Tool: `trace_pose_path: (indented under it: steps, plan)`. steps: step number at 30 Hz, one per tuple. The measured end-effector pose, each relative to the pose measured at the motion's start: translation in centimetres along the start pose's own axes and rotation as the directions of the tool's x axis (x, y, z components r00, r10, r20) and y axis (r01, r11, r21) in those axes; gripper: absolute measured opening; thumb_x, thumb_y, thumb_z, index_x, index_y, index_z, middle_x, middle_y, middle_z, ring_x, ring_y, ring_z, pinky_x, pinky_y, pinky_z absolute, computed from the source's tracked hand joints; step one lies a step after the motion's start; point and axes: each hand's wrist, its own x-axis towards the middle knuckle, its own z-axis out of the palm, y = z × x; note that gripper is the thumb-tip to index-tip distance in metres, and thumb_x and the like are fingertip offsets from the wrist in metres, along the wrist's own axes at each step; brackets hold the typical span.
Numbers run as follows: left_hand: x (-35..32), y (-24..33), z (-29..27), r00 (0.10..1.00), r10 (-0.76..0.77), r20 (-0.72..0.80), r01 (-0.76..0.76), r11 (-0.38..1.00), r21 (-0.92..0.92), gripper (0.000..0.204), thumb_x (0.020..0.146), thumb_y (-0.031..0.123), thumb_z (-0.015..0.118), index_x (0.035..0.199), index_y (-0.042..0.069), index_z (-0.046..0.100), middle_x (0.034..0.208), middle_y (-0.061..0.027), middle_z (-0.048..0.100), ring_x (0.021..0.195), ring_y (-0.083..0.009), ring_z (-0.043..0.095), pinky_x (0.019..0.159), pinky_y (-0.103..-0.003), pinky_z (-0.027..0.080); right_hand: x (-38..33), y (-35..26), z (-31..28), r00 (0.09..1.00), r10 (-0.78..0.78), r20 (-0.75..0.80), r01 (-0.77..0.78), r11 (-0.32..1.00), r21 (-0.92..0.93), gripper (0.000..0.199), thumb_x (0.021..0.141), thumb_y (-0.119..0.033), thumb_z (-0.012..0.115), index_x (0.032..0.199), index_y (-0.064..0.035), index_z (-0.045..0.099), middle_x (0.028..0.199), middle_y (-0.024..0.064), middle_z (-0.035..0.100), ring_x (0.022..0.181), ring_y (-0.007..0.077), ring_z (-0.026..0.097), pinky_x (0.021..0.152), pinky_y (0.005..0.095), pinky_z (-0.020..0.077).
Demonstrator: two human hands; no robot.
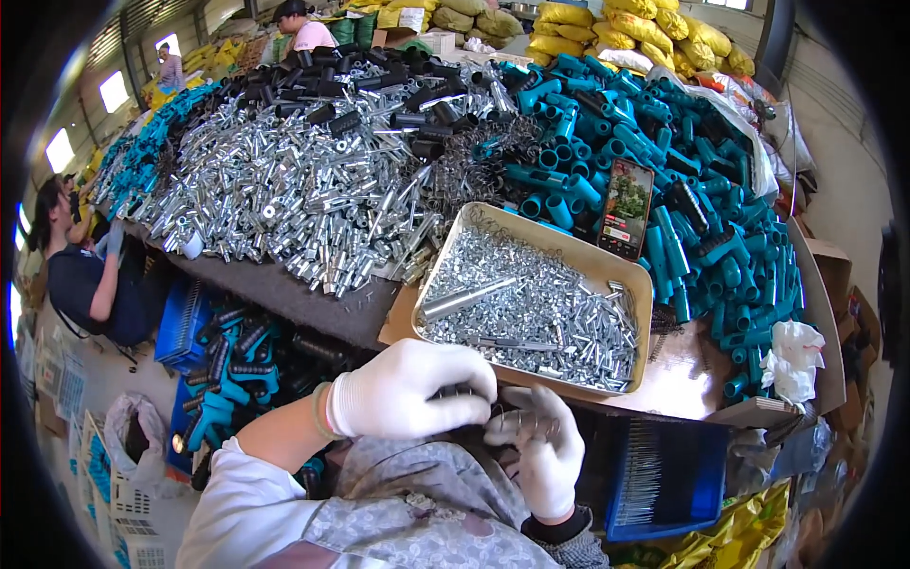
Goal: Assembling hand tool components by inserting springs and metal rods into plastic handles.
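A thin, bent wire (pixel 513 415) is in front of the person's patterned apron (pixel 417 484), held in the bent fingers of the right hand (pixel 548 446), which has a white glove. It's too small to tell more. The left hand (pixel 412 389), gloved too, is curled just beside it; I can't tell if it pinches anything. Past the hands is a tan tray (pixel 621 272) of little shiny metal bits. A phone (pixel 627 209) is at its back right corner, near teal plastic parts (pixel 673 256). To the left is a big pile of silver metal parts (pixel 313 190).

Yellow sacks (pixel 640 28), smartphone (pixel 627 201), white bag (pixel 794 358)
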Motion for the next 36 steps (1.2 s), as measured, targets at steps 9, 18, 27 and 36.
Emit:
trace_pose_path:
  steps: [9,18,27,36]
  plan:
    - [-1.4,-0.3,-1.0,0.992,0.12,-0.04,-0.104,0.956,0.275,0.013,0.082,0.015,0.074,0.09,0.011,0.064,0.078,-0.0052,0.063,0.069,-0.0264,0.065,0.06,-0.035,0.051,0.3,-0.8,-0.9,0.932,0.229,0.282,-0.239,0.971,0.001,0.064,0.089,0.004,0.058,0.147,0.0051,0.03,0.111,0.0232,0.064,0.09,0.0285,0.069,0.079,0.0363,0.0562]
    - [-0.3,-1.0,-0.7,0.983,-0.18,-0.041,0.184,0.975,0.121,0.012,0.086,0.015,0.068,0.094,0.006,0.066,0.079,-0.0083,0.066,0.077,-0.0218,0.069,0.068,-0.032,0.053,1.1,-1.0,0.7,0.977,0.199,-0.081,-0.212,0.956,-0.204,0.026,0.092,0.001,0.058,0.118,0.0039,0.061,0.097,0.0153,0.068,0.08,0.0199,0.07,0.072,0.029,0.0573]
    - [5.3,-8.2,-2.1,0.935,-0.049,-0.351,0.287,0.687,0.668,0.029,0.091,0.026,0.061,0.116,0.012,0.064,0.099,-0.0129,0.067,0.085,-0.0289,0.067,0.078,-0.037,0.054,0.2,1.4,-0.3,0.968,-0.238,0.08,0.248,0.852,-0.46,0.036,0.075,0.016,0.067,0.108,0.0004,0.064,0.11,0.0155,0.067,0.087,0.0197,0.069,0.077,0.0291,0.0563]
    - [3.3,-6.9,-0.3,0.968,0.009,-0.249,0.206,0.535,0.819,0.029,0.081,0.022,0.071,0.108,0.014,0.065,0.099,-0.0059,0.061,0.094,-0.028,0.059,0.08,-0.039,0.051,-0.8,2.0,-1.0,0.997,-0.073,0.028,0.078,0.898,-0.433,0.03,0.081,0.01,0.065,0.11,0.004,0.064,0.111,0.0139,0.066,0.087,0.017,0.069,0.077,0.0269,0.0553]
